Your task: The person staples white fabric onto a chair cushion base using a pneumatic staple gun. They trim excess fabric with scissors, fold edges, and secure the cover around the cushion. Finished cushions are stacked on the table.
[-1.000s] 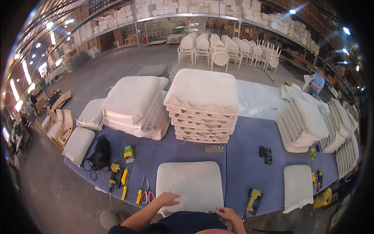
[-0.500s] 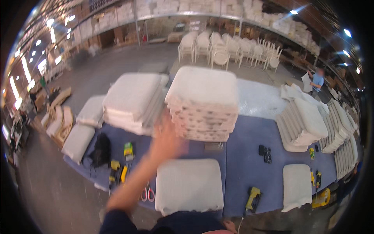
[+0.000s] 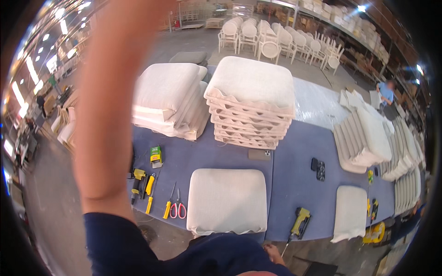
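Note:
My left forearm (image 3: 107, 129) rises blurred across the left of the view, and its hand is beyond the upper edge. At the table's front edge, close to my body, part of my right hand (image 3: 273, 252) shows; its fingers are too hidden to read. A pale fabric seat cushion (image 3: 228, 198) lies in front of me. Behind it stands a tall stack of similar cushions (image 3: 251, 83), with a lower cushion stack (image 3: 168, 87) to its left. A yellow and black staple gun (image 3: 300, 223) with a cord lies right of the single cushion, nearest my right hand.
Red-handled scissors (image 3: 177, 209), a yellow-handled screwdriver (image 3: 168, 207) and a green-yellow box (image 3: 156, 156) lie on the blue table (image 3: 294, 161). A phone (image 3: 259, 154) rests by the tall stack. More cushions (image 3: 368, 138) stand at right. White chairs (image 3: 269, 46) and a person (image 3: 386, 92) are beyond.
My left hand has left the space beside the tall stack and gone up out of view, the forearm now upright. The view has shifted; the cushions stay in place.

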Available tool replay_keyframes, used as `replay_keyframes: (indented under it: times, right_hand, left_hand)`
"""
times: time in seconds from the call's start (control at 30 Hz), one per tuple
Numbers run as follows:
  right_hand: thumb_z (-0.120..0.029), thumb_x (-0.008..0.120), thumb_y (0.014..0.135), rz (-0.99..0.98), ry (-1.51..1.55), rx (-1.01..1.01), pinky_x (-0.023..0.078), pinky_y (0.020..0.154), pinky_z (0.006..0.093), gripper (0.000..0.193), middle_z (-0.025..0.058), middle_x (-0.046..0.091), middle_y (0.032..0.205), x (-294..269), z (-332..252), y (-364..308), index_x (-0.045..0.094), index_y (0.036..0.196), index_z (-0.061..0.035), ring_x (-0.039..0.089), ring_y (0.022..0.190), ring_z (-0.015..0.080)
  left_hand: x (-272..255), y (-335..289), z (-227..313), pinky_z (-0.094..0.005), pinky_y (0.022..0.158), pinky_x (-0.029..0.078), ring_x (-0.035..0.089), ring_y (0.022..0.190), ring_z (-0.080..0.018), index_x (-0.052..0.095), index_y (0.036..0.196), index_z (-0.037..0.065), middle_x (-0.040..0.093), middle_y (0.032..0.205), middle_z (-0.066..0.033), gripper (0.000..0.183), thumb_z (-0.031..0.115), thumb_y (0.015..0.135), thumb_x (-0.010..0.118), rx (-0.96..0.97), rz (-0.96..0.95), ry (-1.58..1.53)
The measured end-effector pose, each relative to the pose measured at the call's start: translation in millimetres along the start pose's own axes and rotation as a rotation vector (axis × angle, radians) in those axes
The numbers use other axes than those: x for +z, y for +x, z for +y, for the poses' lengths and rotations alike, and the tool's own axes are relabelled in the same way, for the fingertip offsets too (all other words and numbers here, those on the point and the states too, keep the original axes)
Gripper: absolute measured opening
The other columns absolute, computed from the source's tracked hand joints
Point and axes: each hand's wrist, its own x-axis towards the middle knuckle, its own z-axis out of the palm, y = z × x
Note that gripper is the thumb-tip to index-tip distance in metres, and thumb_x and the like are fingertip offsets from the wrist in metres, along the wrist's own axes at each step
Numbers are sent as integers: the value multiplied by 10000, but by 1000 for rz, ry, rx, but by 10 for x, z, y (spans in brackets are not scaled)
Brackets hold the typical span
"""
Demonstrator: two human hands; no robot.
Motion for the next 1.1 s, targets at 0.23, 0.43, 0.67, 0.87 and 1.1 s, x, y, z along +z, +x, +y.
replay_keyframes:
  times: [0.23,0.43,0.67,0.87,1.1]
  right_hand:
    - [-272,769,1093,35,81,57,628,999,456,516,226,819,1322,73,-106,-159,723,1509,30,791,1212,359]
    - [-340,787,1058,120,-174,37,626,763,386,399,135,854,1051,-146,222,-388,839,1277,-11,812,901,220]
    - [-417,840,1022,105,-266,-138,630,854,382,394,96,869,1050,-19,-739,-750,880,1187,-62,808,915,198]
    - [-514,885,967,-88,-419,-189,635,963,383,441,87,889,1106,164,-833,-856,895,1222,-155,835,1059,231]
    - [-589,889,920,34,-516,-244,650,959,418,484,86,889,1102,154,-784,-950,907,1178,-180,854,1055,278]
  left_hand:
    - [558,-4470,1585,-603,1255,461,545,1558,-485,599,1668,121,633,1666,-198,733,560,1087,683,-126,-1398,-621]
    - [-1112,-7067,3261,-740,1358,242,200,1774,-415,346,1830,266,234,1934,-98,853,635,1109,611,-217,-1536,-617]
    - [-1466,-6521,2642,-479,954,637,811,1098,-394,818,1359,134,835,1273,-182,449,445,1054,711,-665,-1913,-913]
    - [-2107,-7351,2712,-515,1022,611,803,1192,-402,754,1492,233,827,1335,-182,572,617,1086,631,-640,-2210,-1153]
    - [-2030,-7720,2986,-496,1048,605,792,1224,-413,755,1518,207,816,1382,-189,547,469,1040,712,-657,-2021,-1287]
